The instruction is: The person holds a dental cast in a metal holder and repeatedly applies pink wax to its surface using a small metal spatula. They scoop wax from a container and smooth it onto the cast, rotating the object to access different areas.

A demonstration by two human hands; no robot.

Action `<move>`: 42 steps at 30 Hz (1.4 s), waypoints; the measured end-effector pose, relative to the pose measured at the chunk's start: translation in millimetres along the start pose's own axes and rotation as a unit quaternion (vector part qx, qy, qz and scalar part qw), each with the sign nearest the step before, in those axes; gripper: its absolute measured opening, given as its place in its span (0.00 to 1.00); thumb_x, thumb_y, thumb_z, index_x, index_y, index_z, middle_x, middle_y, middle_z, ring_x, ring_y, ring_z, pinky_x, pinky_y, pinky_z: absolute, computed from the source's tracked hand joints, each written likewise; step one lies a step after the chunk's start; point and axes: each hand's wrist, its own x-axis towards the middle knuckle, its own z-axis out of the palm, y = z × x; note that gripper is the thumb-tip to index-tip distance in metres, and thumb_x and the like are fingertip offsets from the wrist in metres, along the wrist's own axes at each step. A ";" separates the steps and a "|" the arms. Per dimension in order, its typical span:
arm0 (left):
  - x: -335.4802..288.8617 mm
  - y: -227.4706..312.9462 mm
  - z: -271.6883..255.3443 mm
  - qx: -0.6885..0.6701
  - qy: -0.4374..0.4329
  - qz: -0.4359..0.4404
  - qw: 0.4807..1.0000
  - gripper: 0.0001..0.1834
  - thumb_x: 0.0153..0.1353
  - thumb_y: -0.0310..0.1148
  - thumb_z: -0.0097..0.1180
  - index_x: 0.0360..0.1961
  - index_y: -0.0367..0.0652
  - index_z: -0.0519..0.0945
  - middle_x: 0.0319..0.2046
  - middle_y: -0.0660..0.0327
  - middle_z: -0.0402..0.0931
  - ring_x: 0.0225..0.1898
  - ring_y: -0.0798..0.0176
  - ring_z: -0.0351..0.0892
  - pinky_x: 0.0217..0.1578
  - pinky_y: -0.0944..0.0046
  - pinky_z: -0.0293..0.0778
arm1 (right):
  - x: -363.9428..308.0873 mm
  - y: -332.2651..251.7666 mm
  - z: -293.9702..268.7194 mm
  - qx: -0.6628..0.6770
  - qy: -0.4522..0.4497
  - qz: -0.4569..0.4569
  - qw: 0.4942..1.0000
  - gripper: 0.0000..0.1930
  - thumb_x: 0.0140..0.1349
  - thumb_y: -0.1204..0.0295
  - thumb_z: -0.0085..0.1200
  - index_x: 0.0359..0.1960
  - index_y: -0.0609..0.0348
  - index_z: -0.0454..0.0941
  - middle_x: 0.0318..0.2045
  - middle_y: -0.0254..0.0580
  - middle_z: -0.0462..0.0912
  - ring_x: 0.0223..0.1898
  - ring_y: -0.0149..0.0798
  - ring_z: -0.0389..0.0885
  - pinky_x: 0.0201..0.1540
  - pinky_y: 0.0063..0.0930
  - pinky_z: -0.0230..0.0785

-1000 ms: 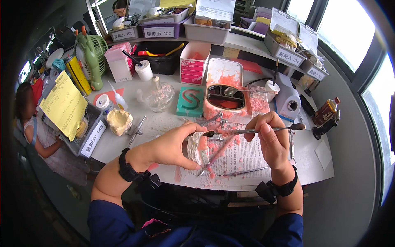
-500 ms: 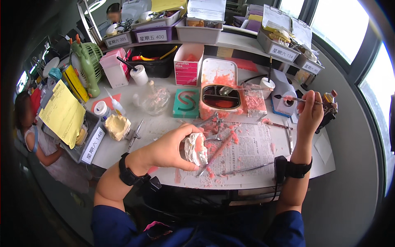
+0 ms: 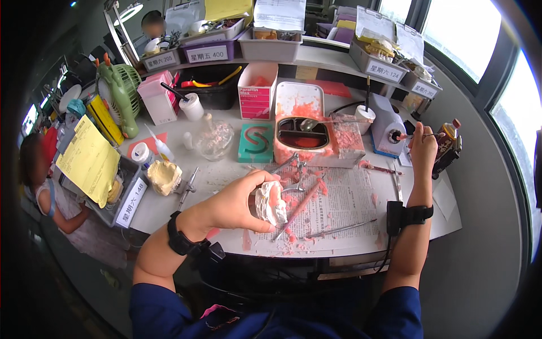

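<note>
My left hand (image 3: 228,200) grips a white plaster dental cast (image 3: 271,204) with pink wax along its ridge, above the front of the table. At the right, my right hand (image 3: 423,149) is closed round a thin wax spatula (image 3: 438,134). Its wax-smeared end reaches the round opening of a white and blue box-shaped heater (image 3: 387,116); the tip itself cannot be made out. Beneath the cast, a metal articulator frame (image 3: 296,175) and a pink-coated tool (image 3: 302,206) rest on newspaper (image 3: 344,198) strewn with pink wax scraps.
Behind the newspaper stands a wax pot (image 3: 328,144) with dark red compartments, beside a green block (image 3: 254,144). A second cast (image 3: 164,177), a glass burner (image 3: 212,138) and a grey tray (image 3: 132,181) are on the left. A dark bottle (image 3: 446,150) stands beyond my right hand.
My right hand has moved slightly left, bringing the spatula's end from in front of the heater to its opening. The left hand still holds the cast, almost unmoved.
</note>
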 end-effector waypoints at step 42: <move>1.8 -1.1 2.5 -0.040 0.015 -0.008 0.999 0.45 0.37 0.22 0.73 0.59 0.36 0.64 0.56 0.60 0.65 0.57 0.68 0.64 0.59 0.67 0.61 | -108.8 -125.8 0.1 0.567 -0.404 -0.087 0.712 0.15 0.73 0.64 0.41 0.32 0.64 0.69 0.28 0.41 0.77 0.30 0.30 0.74 0.36 0.24 0.68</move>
